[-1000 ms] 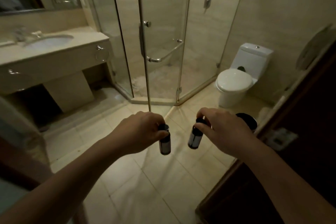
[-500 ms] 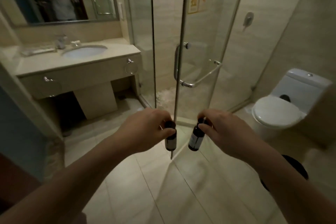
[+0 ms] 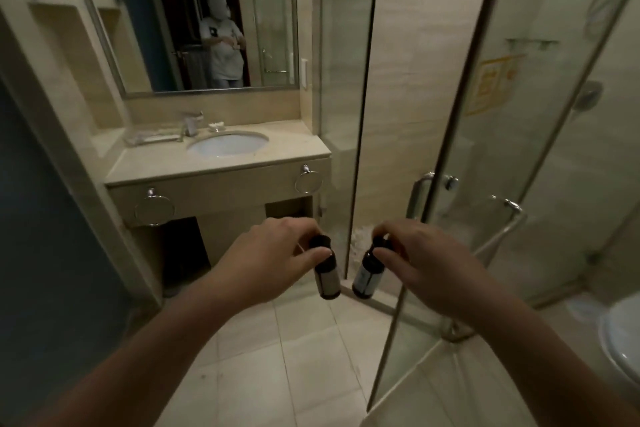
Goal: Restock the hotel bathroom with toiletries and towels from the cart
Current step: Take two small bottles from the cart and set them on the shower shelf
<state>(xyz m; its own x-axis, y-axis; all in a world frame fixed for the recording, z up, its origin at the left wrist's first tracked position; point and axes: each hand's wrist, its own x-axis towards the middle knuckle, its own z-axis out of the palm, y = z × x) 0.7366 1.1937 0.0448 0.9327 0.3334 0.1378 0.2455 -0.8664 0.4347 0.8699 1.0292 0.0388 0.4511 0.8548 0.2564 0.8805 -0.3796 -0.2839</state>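
Vs 0.5 s ago: vanity counter [image 3: 166, 168] and mirror [image 3: 194, 17] now nearer and more central; toilet [image 3: 623, 336] cut to a sliver at the right edge. Grips unchanged.

Left hand [image 3: 273, 253] pinches the left bottle [image 3: 327, 279] by its cap, held in mid-air above the floor tiles. Right hand [image 3: 426, 263] pinches the right bottle [image 3: 366, 277] likewise, slightly tilted. Bottles just beside each other, not touching.

Count: 2 towel rings [image 3: 154, 210] on the counter front, 1 tap [image 3: 190, 125], 1 basin [image 3: 228, 144], 2 dark bottles, 1 glass shower door [image 3: 485, 149].
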